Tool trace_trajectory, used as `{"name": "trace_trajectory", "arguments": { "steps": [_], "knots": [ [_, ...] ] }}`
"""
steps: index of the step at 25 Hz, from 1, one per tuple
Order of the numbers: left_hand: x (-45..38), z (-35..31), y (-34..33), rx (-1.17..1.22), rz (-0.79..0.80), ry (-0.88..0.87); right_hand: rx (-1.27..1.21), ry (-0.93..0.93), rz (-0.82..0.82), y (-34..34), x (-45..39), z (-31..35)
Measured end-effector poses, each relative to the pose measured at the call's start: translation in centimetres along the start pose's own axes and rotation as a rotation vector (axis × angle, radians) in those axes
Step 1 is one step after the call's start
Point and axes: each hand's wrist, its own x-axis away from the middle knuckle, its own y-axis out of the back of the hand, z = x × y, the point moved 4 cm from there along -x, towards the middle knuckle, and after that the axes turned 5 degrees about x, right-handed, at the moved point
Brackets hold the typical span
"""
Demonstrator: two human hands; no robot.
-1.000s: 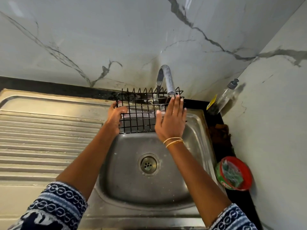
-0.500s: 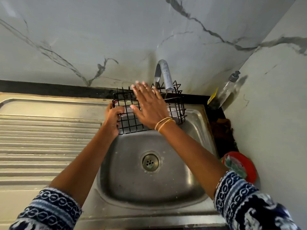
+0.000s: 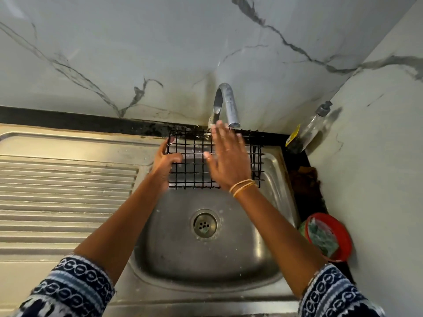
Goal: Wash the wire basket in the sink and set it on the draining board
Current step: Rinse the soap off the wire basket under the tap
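A black wire basket [image 3: 194, 165] is held over the back of the steel sink [image 3: 272, 170], under the curved tap [image 3: 229, 104]. My left hand [image 3: 163, 165] grips the basket's left edge, thumb curled through the grid. Flat on the mesh lies my right hand [image 3: 226, 161], fingers straight and pointing toward the tap spout. The basket's right part shows beyond that hand. The ribbed draining board [image 3: 66, 197] lies to the left of the sink.
A clear pump bottle [image 3: 309, 126] leans in the back right corner. A red bowl [image 3: 329, 236] holding a green scrubber sits right of the sink, with a brown cloth [image 3: 304, 179] behind it. Marble walls close the back and right.
My right hand has slid across the mesh, from the right side to the left and now back toward the middle under the tap. The basket has tipped flatter; my left hand keeps its grip.
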Motion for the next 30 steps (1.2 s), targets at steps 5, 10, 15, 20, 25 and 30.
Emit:
{"name": "trace_trajectory", "arguments": {
  "steps": [5, 10, 15, 20, 25, 30],
  "knots": [
    [0.0, -0.2, -1.2, 0.025, 0.001, 0.017, -0.076, -0.374, -0.024, 0.3, 0.4, -1.3],
    [0.4, 0.2, -1.8, 0.047, 0.021, 0.017, -0.04, 0.036, 0.0, 0.4, 0.2, 2.1],
    [-0.4, 0.4, -0.3, 0.058, -0.01, 0.061, -0.075, -0.534, -0.059, 0.4, 1.1, -4.0],
    [0.1, 0.8, -2.1, 0.079, 0.059, 0.066, -0.035, 0.145, 0.031, -0.1, 2.4, 5.2],
    [-0.5, -0.3, -0.4, 0.062, 0.059, 0.029, -0.276, -0.664, -0.036, 0.8, 2.6, -7.4],
    [-1.0, -1.6, -3.6, -0.101, 0.115, 0.03, -1.457, -1.16, -0.043, -1.2, 5.3, -10.2]
  ]
}}
